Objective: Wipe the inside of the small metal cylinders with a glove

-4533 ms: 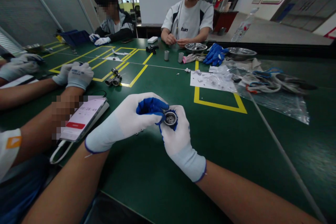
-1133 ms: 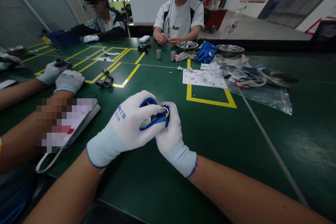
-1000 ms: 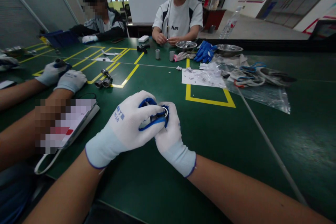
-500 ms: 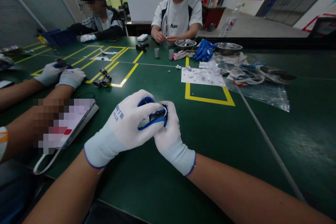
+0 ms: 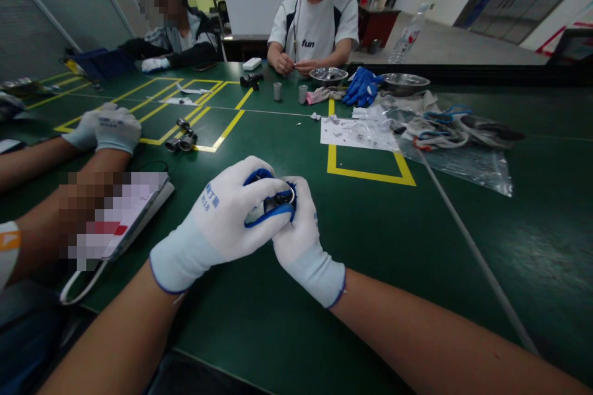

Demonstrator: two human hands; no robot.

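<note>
Both my hands wear white gloves with blue fingertips and meet low over the green table (image 5: 398,241). My right hand (image 5: 303,237) grips a small round metal part (image 5: 281,199) whose rim shows between the fingers. My left hand (image 5: 227,216) is curled over it from the left, its blue fingertips pressed on the part's top. Most of the part is hidden by the fingers.
A co-worker's arm holds a phone (image 5: 125,213) at my left; another's gloved hands (image 5: 109,128) lie beyond. Metal fittings (image 5: 181,139) sit in a yellow-taped box. Paper with small parts (image 5: 356,133), a plastic bag with cables (image 5: 458,136), blue gloves (image 5: 362,86) and steel bowls (image 5: 328,76) lie further back, where two people sit.
My left fingers have closed over the part, which showed its open top 4.5 s ago. Over the last second my hands hardly move. The co-worker's gloved hands at left shifted slightly.
</note>
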